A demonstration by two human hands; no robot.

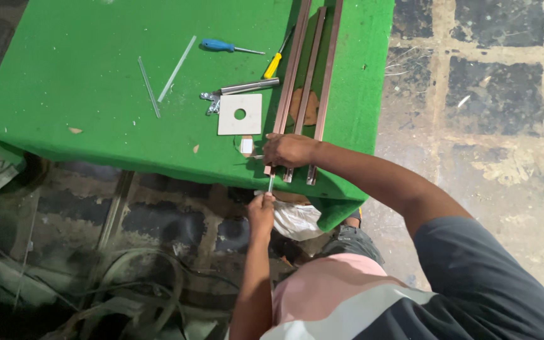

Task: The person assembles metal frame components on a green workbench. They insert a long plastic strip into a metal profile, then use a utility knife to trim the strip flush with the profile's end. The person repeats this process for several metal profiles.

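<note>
Three long brown metal rails (310, 75) lie side by side on the green cloth table (83, 94), their near ends sticking past its front edge. My right hand (288, 150) rests curled over the near end of the leftmost rail, pressing it down. Just below the table edge, my left hand (261, 211) pinches a thin grey strip (271, 183) that runs up into that rail's end.
Left of the rails lie a white square plate with a round hole (240, 114), a metal tube with a bracket (247, 86), a blue screwdriver (218, 45), a yellow-handled screwdriver (273, 65) and two thin pale strips (148, 85). Tiled floor lies right; cables and frames lie below the table.
</note>
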